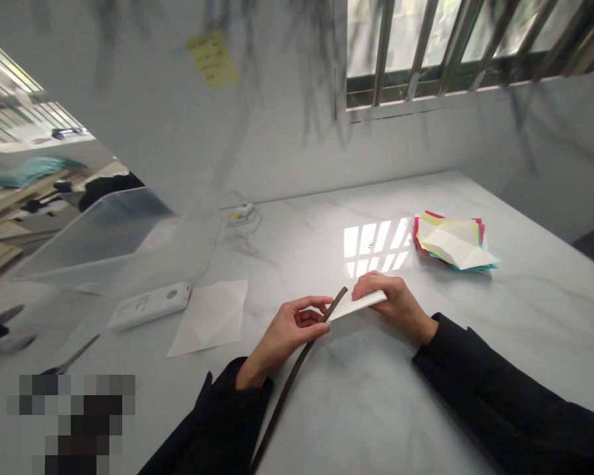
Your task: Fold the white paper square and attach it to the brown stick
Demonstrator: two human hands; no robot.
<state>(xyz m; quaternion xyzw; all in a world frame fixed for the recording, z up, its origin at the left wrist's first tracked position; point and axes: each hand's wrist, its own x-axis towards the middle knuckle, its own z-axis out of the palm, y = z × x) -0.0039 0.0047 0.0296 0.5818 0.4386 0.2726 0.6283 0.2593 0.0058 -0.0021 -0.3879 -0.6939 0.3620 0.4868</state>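
Observation:
A folded piece of white paper [360, 303] is raised slightly above the marbled tabletop between my hands. My right hand [389, 298] pinches its right end, thumb below and fingers on top. At the paper's left end, my left hand [299, 324] has its thumb and fingertips closed around the edge. A dark brown strap [290, 386] runs up from the bottom and crosses those left fingertips; I cannot tell whether they grip it. Left of my left hand lies a creased white sheet [212, 316], flat on the table.
Coloured and white papers [453, 241] are stacked at the right. At the left are a white box-shaped device [151, 305], scissors [72, 356] and a translucent plastic sheet [113, 231]. A small white device with a cable [242, 210] sits by the wall, below a yellow sticky note [212, 59].

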